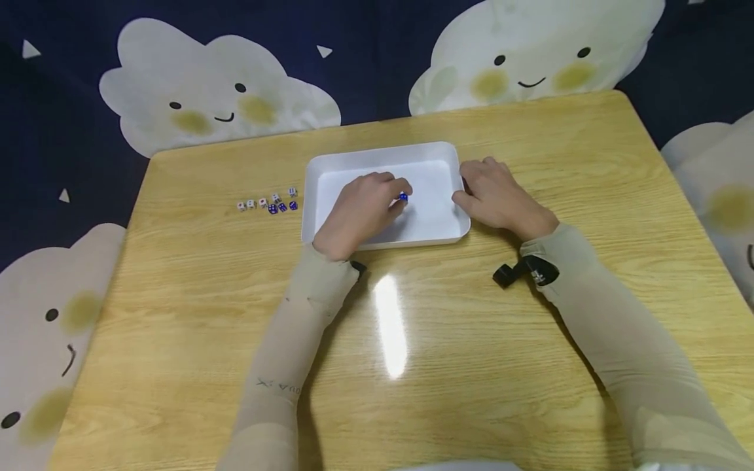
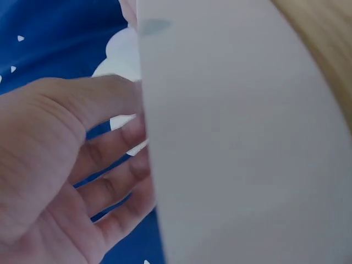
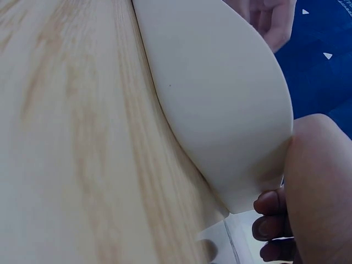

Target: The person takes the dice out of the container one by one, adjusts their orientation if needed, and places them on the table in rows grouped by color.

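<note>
A white rectangular tray (image 1: 383, 244) stands on the wooden table. Over its inside, my left hand (image 1: 362, 206) pinches a small blue die (image 1: 403, 196) between thumb and forefinger. In the left wrist view, the tray wall (image 2: 247, 137) hides the fingertips of the left hand (image 2: 60, 148) and the die. At the tray's right end, my right hand (image 1: 501, 196) grips the rim, thumb on the inner side. The right wrist view shows the curled fingers (image 3: 272, 225) of that hand at the outer end of the tray (image 3: 220, 99).
Left of the tray lie several white dice (image 1: 263, 203) and 3 blue dice (image 1: 283, 207) in a loose cluster. A dark blue cloth with cloud faces (image 1: 224, 91) hangs behind the wooden table (image 1: 177, 294). Light glares off the table in front of the tray.
</note>
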`<state>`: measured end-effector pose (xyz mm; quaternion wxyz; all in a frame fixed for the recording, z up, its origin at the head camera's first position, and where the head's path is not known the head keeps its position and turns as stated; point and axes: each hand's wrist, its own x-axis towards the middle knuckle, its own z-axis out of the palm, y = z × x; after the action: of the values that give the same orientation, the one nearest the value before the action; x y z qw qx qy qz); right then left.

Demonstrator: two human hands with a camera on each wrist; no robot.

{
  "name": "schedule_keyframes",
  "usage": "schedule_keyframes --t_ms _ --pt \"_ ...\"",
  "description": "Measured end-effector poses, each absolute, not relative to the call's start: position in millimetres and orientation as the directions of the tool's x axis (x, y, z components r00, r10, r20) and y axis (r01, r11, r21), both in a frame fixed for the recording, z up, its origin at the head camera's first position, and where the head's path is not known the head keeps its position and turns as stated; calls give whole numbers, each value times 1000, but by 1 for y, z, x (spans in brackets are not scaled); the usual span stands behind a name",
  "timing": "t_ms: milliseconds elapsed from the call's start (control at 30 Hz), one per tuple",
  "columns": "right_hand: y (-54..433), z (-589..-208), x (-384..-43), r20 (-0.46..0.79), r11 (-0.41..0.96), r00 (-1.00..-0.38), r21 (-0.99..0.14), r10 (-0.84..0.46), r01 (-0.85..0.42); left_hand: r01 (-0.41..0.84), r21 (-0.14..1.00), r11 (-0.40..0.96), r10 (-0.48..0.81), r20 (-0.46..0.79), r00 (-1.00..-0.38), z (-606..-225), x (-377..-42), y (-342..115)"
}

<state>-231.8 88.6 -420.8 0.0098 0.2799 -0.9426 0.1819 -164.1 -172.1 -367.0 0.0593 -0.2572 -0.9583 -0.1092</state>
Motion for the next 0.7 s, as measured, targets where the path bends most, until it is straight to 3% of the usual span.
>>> schedule_keyframes --t_ms 700 --pt "88 -421 -230 117 785 -848 -330 -517 -524 518 210 829 470 238 -850 -373 -153 -201"
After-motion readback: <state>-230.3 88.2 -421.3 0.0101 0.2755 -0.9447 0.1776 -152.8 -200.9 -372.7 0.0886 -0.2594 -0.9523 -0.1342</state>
